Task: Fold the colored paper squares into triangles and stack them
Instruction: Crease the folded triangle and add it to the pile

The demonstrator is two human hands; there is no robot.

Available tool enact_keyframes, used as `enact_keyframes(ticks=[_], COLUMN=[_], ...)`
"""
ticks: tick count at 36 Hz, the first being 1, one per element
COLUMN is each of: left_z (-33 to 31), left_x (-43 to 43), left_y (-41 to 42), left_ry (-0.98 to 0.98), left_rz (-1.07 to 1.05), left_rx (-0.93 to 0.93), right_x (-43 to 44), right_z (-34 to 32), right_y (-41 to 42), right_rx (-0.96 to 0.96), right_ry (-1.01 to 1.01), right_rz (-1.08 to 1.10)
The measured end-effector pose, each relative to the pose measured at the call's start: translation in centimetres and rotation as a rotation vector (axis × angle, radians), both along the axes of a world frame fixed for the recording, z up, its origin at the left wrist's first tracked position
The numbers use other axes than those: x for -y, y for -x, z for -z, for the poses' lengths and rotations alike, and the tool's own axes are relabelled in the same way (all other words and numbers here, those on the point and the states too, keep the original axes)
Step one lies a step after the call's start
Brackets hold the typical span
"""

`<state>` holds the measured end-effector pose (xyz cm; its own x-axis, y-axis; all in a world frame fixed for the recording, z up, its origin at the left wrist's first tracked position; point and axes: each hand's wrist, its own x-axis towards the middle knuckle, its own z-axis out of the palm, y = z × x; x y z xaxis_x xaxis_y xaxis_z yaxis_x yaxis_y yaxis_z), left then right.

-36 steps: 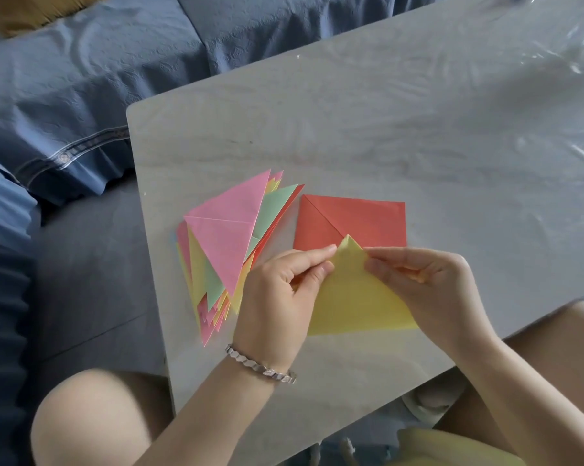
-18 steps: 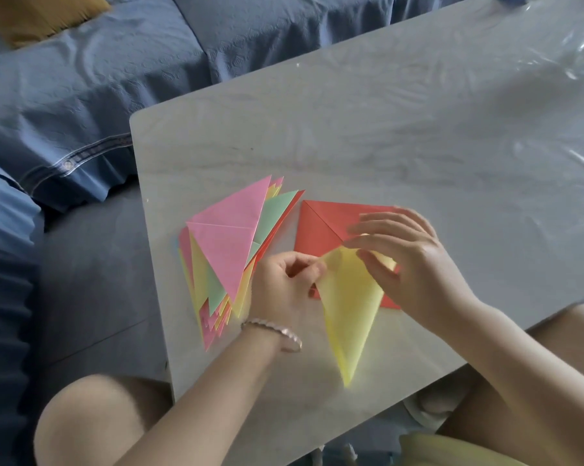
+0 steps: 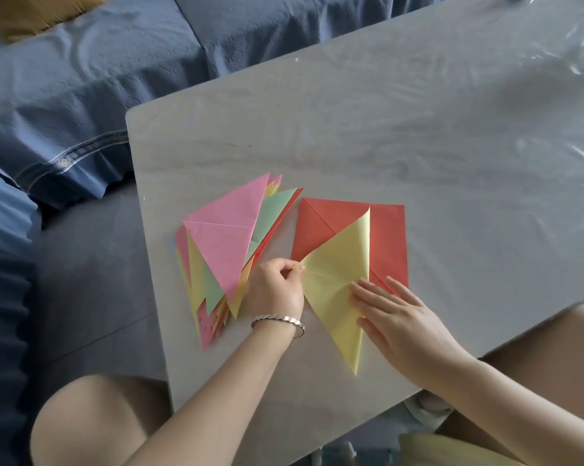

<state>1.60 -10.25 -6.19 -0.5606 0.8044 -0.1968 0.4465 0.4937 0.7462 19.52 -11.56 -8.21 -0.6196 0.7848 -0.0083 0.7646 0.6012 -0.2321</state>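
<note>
Pinching the 9 o'clock corner of the single yellow sheet (image 3: pixel 337 280) between thumb and fingertips, the left hand (image 3: pixel 277 290) holds it in place. The right hand (image 3: pixel 401 317) lies on it with straight, spread fingers pressing near its 3 o'clock edge. This sheet is folded into a triangle with points at 12 and 6 o'clock, and it partly covers one red square (image 3: pixel 388 237) that bears a diagonal crease. Whether more sheets lie under the red one cannot be told.

At 9 o'clock of the hands sits one fanned stack of folded triangles (image 3: pixel 223 253), with a pink one on top and green, yellow and red edges showing below. The layers are too many and too overlapped to count. One silver bracelet (image 3: pixel 277 319) circles the left wrist.

All the paper lies on a pale grey table (image 3: pixel 418 129), with clear wrinkled plastic film (image 3: pixel 569 45) at its 2 o'clock corner. A blue-covered sofa (image 3: pixel 82 95) runs from 9 to 12 o'clock, and one mustard cushion (image 3: pixel 32 11) sits at 11 o'clock. Two bare knees show below the table at 7 and 4 o'clock.

Half a second ago the yellow sheet hung narrower under the curled right fingers; now it lies spread flat under an opened palm. A second ago both hands pinched its top corner.
</note>
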Motion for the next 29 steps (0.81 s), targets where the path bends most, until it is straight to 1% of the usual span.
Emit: enact_keyframes(ticks=[4, 11, 14, 18, 24, 29], left_z=[0.2, 0.1, 0.1, 0.1, 0.1, 0.0], left_x=[-0.1, 0.0, -0.1, -0.1, -0.1, -0.3], left_y=[0.1, 0.1, 0.2, 0.2, 0.2, 0.3], left_ry=[0.007, 0.009, 0.009, 0.009, 0.016, 0.022], left_rz=[0.000, 0.001, 0.002, 0.001, -0.004, -0.014], left_rx=[-0.001, 0.002, 0.005, 0.003, 0.011, 0.040], right_x=[-1.1, -4.6, -6.2, -8.0, -9.9, -9.6], right_z=[0.5, 0.9, 1.0, 0.7, -0.1, 0.2], right_y=[-0.1, 0.4, 0.3, 0.5, 0.8, 0.7], right_rx=[0.027, -0.041, -0.058, -0.060, -0.005, 0.060], right_ry=[-0.064, -0.162, -0.128, -0.068, 0.008, 0.087], right_rz=[0.067, 0.198, 0.249, 0.265, 0.282, 0.284])
